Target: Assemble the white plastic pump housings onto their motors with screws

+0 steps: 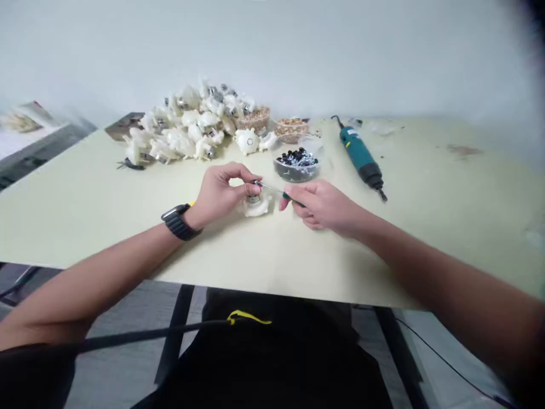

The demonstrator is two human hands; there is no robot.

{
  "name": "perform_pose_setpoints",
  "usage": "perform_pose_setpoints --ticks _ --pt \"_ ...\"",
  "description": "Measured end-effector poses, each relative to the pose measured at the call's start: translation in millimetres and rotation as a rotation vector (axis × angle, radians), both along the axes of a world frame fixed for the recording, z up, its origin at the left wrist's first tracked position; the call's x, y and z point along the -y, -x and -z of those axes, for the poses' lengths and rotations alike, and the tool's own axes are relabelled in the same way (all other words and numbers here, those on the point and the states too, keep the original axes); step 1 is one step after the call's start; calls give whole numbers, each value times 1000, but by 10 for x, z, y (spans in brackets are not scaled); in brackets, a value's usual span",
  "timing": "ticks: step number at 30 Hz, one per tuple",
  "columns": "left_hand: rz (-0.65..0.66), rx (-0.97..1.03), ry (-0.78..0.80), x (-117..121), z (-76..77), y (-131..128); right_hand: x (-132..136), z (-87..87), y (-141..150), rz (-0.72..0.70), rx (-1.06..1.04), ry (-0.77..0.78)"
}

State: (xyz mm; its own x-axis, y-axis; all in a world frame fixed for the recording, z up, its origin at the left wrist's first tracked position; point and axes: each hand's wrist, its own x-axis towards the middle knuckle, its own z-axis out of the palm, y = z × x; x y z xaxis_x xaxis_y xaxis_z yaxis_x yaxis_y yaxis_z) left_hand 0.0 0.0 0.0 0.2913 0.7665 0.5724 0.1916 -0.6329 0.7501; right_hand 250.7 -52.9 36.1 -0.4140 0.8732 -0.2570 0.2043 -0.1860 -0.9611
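Note:
My right hand (321, 205) is closed around the green handle of a screwdriver (271, 188), whose thin metal shaft points left. At the shaft's tip, the thumb and forefinger of my left hand (225, 190) pinch a small dark part (256, 182), too small to name. Just under those fingers a cream-white plastic piece (256, 208) with a metallic part in it rests on the table, partly hidden by my left hand.
Cream-white plastic pieces (183, 128) are heaped at the back left. Behind my hands stands a clear tub (297, 175) of black and silver small parts, with tubs of tan bits (292, 129) beyond. A green power screwdriver (360, 154) lies at right on the table (447, 216).

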Motion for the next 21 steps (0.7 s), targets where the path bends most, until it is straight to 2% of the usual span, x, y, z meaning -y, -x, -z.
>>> perform_pose_setpoints --ticks 3,7,15,21 --pt "-51 -47 -71 54 -10 13 -31 23 -2 -35 -43 80" --pt "-93 -125 -156 101 -32 34 -55 63 -31 -60 -49 32" --pt "-142 -219 -206 141 -99 62 -30 79 -34 -39 253 -654" --pt "-144 -269 -216 143 -120 62 -4 106 -22 -29 378 -1014"
